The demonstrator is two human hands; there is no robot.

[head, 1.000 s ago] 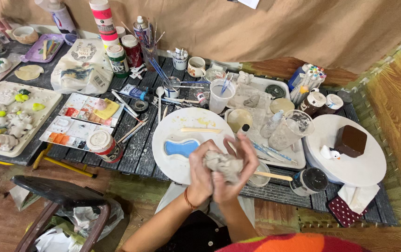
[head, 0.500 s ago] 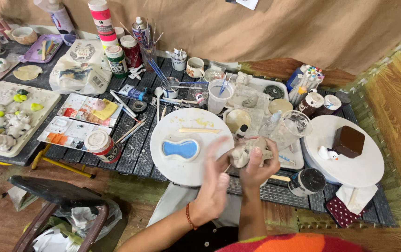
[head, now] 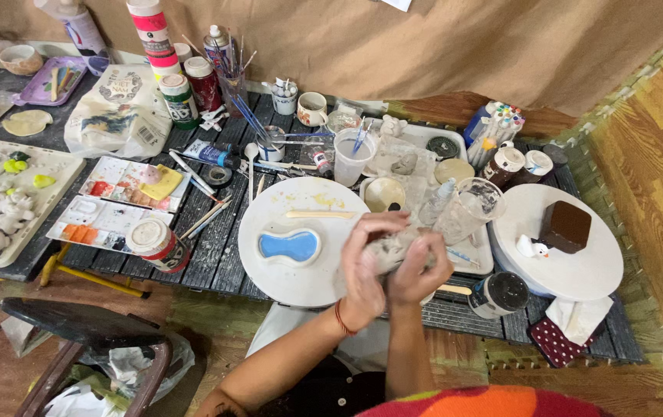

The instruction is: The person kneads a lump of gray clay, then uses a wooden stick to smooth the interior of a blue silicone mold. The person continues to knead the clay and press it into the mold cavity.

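Both my hands are closed around a lump of grey clay (head: pixel 390 249) just above the table's near edge. My left hand (head: pixel 365 266), with a red band at the wrist, wraps the lump from the left. My right hand (head: pixel 422 268) presses it from the right. Directly to their left lies a round white plate (head: pixel 270 284) carrying a flat blue peanut-shaped piece (head: pixel 289 245) and a thin wooden stick (head: pixel 320 215). A clear plastic cup (head: pixel 470 208) stands just beyond my right hand.
A white turntable (head: pixel 586 270) with a brown block (head: pixel 567 225) sits at the right, with a black-lidded jar (head: pixel 501 293) near it. Paint palettes (head: pixel 119 197), a paint pot (head: pixel 158 245) and a tray of clay figures (head: pixel 0 201) fill the left. Bottles and brushes line the back. A dark stool (head: pixel 77 324) stands below left.
My hands have shifted right, from over the plate's edge to beside it, and have kept turning and squeezing the clay lump between them.
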